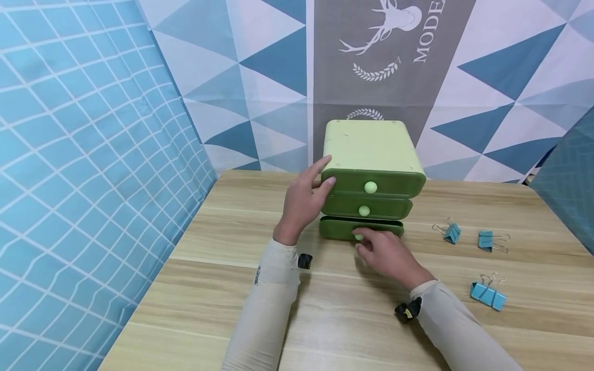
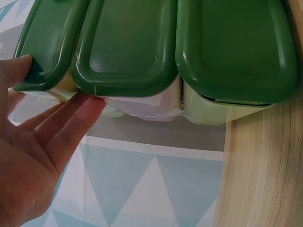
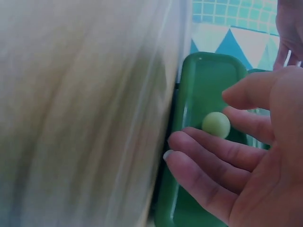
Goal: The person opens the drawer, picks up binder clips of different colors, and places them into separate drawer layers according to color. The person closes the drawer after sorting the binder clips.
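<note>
Pale grey sleeves [image 1: 274, 293] reach across the light wood-grain bench [image 1: 185, 319] to a pale-green, three-drawer box cabinet [image 1: 371, 147] standing upright at the back. Its dark-green fronts and round knobs face the person. The dark-green bottom drawer [image 1: 336, 229] lies with its front's long axis running left to right, a dark gap showing along its upper edge. The right hand [image 1: 390, 257] has its fingers about that drawer's round pale-green knob [image 3: 216, 125], thumb apart; whether its grip clamps the knob, I cannot tell. The left hand [image 1: 303, 201] rests with fingers spread, thumb on the top drawer's front, fingers against the cabinet's side.
</note>
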`<state>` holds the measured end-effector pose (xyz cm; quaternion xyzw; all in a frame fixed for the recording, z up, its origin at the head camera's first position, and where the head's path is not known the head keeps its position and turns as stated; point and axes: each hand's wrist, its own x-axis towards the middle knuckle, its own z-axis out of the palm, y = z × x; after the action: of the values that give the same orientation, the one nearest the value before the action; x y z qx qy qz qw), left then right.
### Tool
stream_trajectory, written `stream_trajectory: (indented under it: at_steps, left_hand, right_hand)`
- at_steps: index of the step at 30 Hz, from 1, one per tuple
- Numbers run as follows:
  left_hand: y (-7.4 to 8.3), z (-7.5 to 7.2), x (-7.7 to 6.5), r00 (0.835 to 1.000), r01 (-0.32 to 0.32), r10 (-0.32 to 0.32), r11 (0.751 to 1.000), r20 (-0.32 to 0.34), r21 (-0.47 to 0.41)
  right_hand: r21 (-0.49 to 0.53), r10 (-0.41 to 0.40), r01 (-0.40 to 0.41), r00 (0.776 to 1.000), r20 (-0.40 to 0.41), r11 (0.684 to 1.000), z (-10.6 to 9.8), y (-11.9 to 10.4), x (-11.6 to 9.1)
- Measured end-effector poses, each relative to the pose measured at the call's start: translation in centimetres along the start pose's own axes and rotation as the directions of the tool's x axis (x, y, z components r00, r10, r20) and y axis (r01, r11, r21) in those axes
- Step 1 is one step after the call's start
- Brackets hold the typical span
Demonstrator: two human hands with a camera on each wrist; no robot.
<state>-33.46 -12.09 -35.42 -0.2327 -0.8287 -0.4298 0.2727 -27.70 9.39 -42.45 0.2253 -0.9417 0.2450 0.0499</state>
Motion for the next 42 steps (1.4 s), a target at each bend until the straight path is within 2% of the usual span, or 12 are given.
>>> stream_trajectory:
  at_steps: [12, 19, 23, 36, 42]
  left_hand:
    - [-0.1, 0.1, -0.1, 1.0, -0.003, 0.003, 1.0, 0.006, -0.005]
    - [0.0, 0.1, -0.1, 1.0, -0.003, 0.003, 1.0, 0.009, -0.013]
    - [0.0, 0.0, -0.1, 1.0, 0.003, -0.003, 1.0, 0.013, -0.019]
    - [-0.1, 0.2, -0.1, 1.0, -0.001, 0.001, 1.0, 0.002, -0.019]
    - [-0.1, 0.2, -0.1, 1.0, -0.007, 0.007, 1.0, -0.001, -0.024]
  right_hand:
    - [0.01, -0.02, 0.018, 0.989, 0.148, 1.0, -1.0, -1.2, -2.5]
    - [-0.011, -0.09, 0.094, 0.973, 0.211, 0.996, -1.4, -1.9, -3.8]
    - [0.0, -0.106, 0.109, 0.961, 0.256, 0.994, -1.7, -2.4, -4.6]
    - [0.046, -0.171, 0.165, 0.931, 0.321, 0.985, -2.1, -3.7, -6.5]
    - [0.034, -0.179, 0.178, 0.931, 0.317, 0.983, -2.2, -4.0, -7.1]
